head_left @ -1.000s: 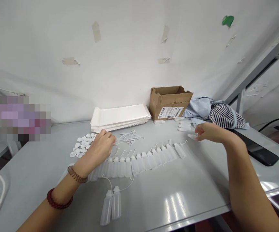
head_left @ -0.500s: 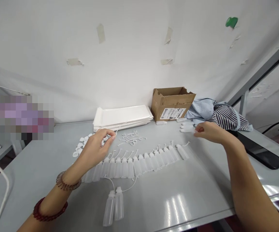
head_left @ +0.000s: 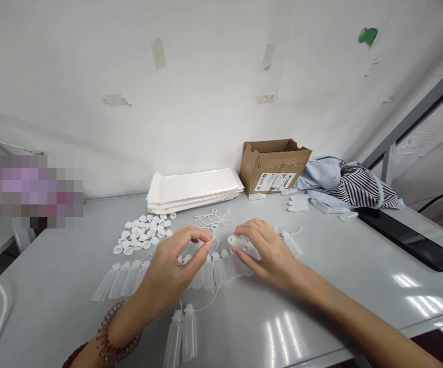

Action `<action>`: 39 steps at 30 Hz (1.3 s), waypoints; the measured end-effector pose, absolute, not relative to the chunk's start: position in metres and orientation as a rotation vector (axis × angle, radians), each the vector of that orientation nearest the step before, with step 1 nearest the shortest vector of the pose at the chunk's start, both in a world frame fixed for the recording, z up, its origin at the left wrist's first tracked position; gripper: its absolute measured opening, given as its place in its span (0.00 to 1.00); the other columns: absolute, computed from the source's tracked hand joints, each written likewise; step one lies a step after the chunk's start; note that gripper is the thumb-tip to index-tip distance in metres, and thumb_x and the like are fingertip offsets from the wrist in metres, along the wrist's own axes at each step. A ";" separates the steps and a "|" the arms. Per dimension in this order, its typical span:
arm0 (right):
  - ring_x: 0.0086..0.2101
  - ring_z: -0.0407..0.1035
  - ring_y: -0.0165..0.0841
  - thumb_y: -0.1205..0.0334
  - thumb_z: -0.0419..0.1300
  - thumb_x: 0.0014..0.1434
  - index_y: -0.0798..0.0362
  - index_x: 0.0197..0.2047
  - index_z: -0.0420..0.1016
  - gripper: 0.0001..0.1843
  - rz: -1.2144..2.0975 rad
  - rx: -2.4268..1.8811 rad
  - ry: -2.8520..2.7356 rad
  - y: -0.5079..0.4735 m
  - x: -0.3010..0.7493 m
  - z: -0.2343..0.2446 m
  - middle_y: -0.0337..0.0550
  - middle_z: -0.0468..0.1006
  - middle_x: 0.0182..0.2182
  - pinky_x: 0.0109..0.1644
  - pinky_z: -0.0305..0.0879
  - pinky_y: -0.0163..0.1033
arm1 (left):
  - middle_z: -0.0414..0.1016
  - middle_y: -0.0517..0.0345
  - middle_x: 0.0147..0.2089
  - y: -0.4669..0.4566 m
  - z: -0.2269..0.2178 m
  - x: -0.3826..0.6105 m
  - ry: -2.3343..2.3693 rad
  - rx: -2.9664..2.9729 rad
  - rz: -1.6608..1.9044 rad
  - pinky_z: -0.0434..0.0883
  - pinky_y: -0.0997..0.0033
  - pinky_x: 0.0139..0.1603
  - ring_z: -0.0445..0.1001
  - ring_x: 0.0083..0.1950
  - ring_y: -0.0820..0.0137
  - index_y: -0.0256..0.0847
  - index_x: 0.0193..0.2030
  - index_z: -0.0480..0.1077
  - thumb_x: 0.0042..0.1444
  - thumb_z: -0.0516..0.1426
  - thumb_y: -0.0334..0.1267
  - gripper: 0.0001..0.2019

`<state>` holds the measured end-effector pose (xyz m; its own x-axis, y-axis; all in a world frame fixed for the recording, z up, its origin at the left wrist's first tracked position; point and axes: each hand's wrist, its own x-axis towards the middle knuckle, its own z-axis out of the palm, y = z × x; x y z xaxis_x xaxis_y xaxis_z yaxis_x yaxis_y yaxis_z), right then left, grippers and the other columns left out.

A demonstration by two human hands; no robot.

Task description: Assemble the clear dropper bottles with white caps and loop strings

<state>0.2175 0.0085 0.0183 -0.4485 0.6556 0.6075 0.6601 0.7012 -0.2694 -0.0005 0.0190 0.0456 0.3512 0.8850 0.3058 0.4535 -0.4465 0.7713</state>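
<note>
My left hand [head_left: 175, 258] pinches a thin white tube [head_left: 222, 221] between thumb and fingertips, its free end pointing up and right. Closed round a small translucent plastic bottle [head_left: 236, 240], my right hand [head_left: 269, 250] keeps the bottle's mouth turned left, close to the left fingertips but apart from them. Beneath both hands runs a row of similar bottles [head_left: 206, 276] with thin tubes at their necks, partly hidden. Two more bottles [head_left: 189, 335] lie nearer me. White caps [head_left: 140, 235] are heaped left, and loose thin tubes [head_left: 206, 220] lie behind my hands.
A stack of white padded envelopes [head_left: 196, 185] and an open cardboard box [head_left: 269, 166] stand against the wall. Several loose bottles [head_left: 298, 204] lie right of the box. Cloth [head_left: 359, 186] and a long black object [head_left: 405, 240] occupy the right side of the grey table [head_left: 252, 327].
My right hand has come from the loose bottles at the right to the middle, now with a bottle in it. My left hand has moved right and nearer me, still pinching the tube.
</note>
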 end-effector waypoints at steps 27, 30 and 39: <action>0.35 0.67 0.36 0.68 0.56 0.62 0.59 0.47 0.68 0.10 0.083 -0.849 -2.157 -0.008 0.200 0.011 0.50 0.76 0.36 0.36 0.67 0.42 | 0.69 0.66 0.20 -0.006 0.048 0.025 1.240 1.493 0.974 0.70 0.78 0.24 0.68 0.21 0.75 0.41 0.32 0.72 0.57 0.56 0.39 0.06; 0.34 0.66 0.36 0.69 0.56 0.61 0.58 0.48 0.68 0.11 0.158 -0.838 -2.115 -0.011 0.198 0.014 0.50 0.76 0.35 0.36 0.68 0.42 | 0.67 0.67 0.19 -0.006 0.044 0.025 1.233 1.520 0.984 0.68 0.78 0.22 0.67 0.20 0.76 0.42 0.31 0.69 0.58 0.56 0.41 0.08; 0.33 0.69 0.34 0.66 0.59 0.60 0.53 0.47 0.68 0.10 0.349 -0.878 -1.930 -0.015 0.196 0.016 0.45 0.75 0.33 0.35 0.69 0.39 | 0.70 0.64 0.22 -0.007 0.041 0.024 1.140 1.494 0.994 0.71 0.75 0.28 0.70 0.24 0.73 0.42 0.33 0.73 0.59 0.55 0.43 0.09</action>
<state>0.1959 -0.0147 0.0162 -0.2881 0.7036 0.6496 0.4313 0.7010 -0.5680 0.0241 -0.0074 0.0412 0.2270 0.9728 0.0460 0.1777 -0.0878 0.9802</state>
